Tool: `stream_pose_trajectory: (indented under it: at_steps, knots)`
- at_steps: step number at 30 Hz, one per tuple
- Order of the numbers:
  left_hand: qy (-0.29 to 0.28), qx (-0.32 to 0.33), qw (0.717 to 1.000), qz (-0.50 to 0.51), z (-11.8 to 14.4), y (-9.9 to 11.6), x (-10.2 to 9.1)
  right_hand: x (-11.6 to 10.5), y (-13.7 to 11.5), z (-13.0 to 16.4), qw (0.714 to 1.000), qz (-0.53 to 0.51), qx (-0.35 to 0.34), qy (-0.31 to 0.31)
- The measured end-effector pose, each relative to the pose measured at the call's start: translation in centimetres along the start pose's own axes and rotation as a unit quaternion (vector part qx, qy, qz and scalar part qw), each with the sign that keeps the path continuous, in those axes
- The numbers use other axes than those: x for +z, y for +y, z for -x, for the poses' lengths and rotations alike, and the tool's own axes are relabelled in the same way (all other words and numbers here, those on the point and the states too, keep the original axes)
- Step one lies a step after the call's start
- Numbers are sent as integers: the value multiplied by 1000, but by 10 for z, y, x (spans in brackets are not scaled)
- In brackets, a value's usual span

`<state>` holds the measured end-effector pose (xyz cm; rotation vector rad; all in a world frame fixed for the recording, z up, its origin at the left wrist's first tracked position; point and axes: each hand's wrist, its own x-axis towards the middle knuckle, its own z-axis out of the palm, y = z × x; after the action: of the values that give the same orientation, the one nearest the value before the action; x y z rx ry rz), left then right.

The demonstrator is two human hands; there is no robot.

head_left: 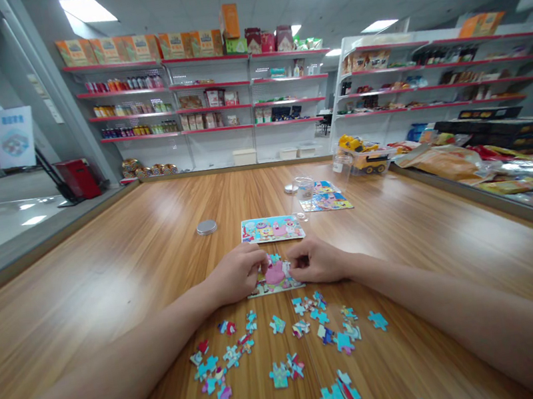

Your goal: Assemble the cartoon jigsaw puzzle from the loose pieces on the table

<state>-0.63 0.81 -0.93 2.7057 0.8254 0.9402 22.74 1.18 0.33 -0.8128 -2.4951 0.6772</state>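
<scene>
Head view of a wooden table point(107, 278). The left hand point(235, 273) and the right hand point(316, 260) meet over a partly built puzzle point(275, 278), which lies flat directly between them, its long side running left to right. The left hand's fingers are pinched together on the puzzle's upper left edge; the right hand's fingertips close on its upper right edge, apparently on a small piece (too small to tell for certain). Both hands lie equally near. Loose pieces point(280, 349) are scattered on the near side of the hands, towards the person, a little apart from the puzzle. A printed picture card point(271, 229) lies just beyond it; a metal lid point(206, 227) sits farther left.
</scene>
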Motion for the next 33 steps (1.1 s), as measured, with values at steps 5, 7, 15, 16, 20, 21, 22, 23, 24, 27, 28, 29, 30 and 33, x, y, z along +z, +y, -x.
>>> stream_pose_trajectory:
  at_steps: [5,7,15,16,20,21,22,23,24,27,28,29,30,33]
  knots:
    - [11,12,1000,-3,0,6,-3,1,0,0,1000,-8,-1,8]
    - [97,-19,995,-13,0,5,-5,1,0,0,999,-37,14,23]
    - [227,-78,971,-16,0,1,-10,-3,0,-1,983,-105,45,142]
    - [242,-63,968,-14,0,2,-10,-1,-1,-1,984,-100,39,145]
    - [255,-21,967,-3,0,8,-12,5,-2,0,986,-81,12,146]
    - [251,-21,968,-2,0,8,-12,6,-2,0,988,-75,5,133]
    - [250,-23,968,-2,0,8,-13,6,-3,1,992,-64,-3,110]
    - [253,-23,967,-4,1,7,-14,6,-4,1,995,-51,-8,80]
    - [260,-21,965,-7,2,6,-14,6,-4,1,998,-36,-10,50]
    - [282,-23,959,-19,4,3,-15,5,-6,0,1000,1,-5,4]
    - [282,-34,959,-23,4,1,-14,5,-6,0,1000,8,-3,4]
    - [269,-52,962,-25,4,0,-13,4,-6,0,1000,11,0,5]
    - [241,-73,967,-23,4,-2,-12,4,-6,0,1000,14,0,3]
    - [137,-119,983,-7,2,-5,-8,3,-6,-1,1000,18,1,-6]
